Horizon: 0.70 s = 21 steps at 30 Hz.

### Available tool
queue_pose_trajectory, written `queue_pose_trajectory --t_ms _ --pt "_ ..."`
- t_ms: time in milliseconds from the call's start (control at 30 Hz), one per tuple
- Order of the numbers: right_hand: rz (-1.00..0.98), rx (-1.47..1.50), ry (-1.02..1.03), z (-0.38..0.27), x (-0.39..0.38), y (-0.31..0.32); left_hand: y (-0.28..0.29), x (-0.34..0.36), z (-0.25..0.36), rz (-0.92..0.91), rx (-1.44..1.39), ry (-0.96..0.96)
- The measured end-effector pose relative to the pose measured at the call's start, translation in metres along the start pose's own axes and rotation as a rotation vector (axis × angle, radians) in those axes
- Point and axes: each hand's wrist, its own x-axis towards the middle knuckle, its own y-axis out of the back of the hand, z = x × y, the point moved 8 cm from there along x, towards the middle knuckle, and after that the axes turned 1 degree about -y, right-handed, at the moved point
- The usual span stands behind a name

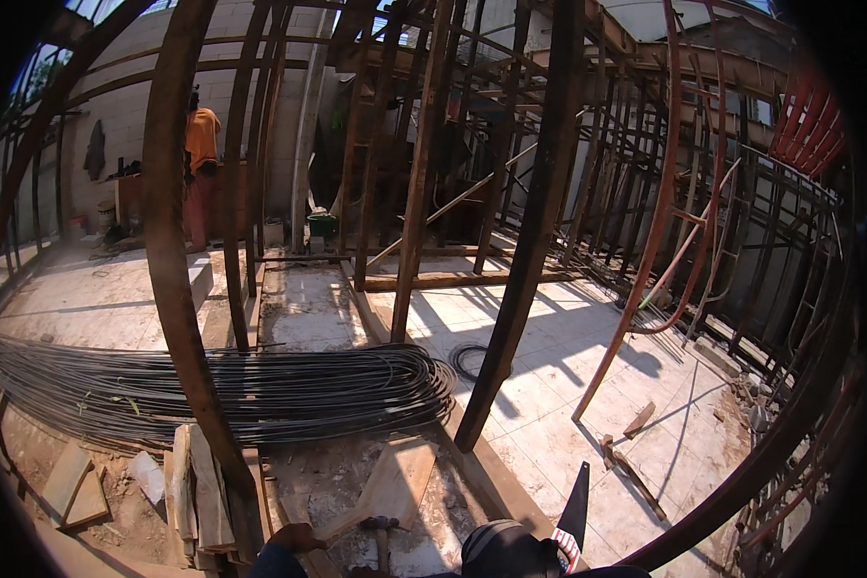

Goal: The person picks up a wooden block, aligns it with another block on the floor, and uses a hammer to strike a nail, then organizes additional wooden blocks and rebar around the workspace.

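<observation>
From a dark sleeve at the lower edge comes my left hand (299, 538), its fingers closed at the end of a narrow wooden board (342, 525). A wider pale board (401, 472) lies just beyond it. Beside the narrow board a hammer (380, 523) shows its dark head, with its handle running down out of view. A dark rounded shape (496, 551), which I cannot make out, fills the bottom middle. To its right a handsaw (573, 506) points its dark blade upward above a red, white and blue patterned part. My right hand does not show.
Bundled black steel rods (289, 395) stretch across the left, near a small wire coil (468, 362). Timber posts (525, 250) rise close ahead. Wood offcuts (197, 491) stand at lower left. A reddish metal frame (645, 260) leans right. Someone in orange (200, 140) stands far left.
</observation>
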Motion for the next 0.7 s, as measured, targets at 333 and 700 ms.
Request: queue_pose_trajectory --t_ms 333,700 --pt "-0.049 -0.032 -0.037 0.005 0.004 0.006 -0.014 0.024 -0.013 -0.022 -0.022 -0.035" --pt "-0.084 -0.038 -0.052 0.004 -0.002 0.000 -0.011 0.016 -0.007 0.023 0.007 -0.036"
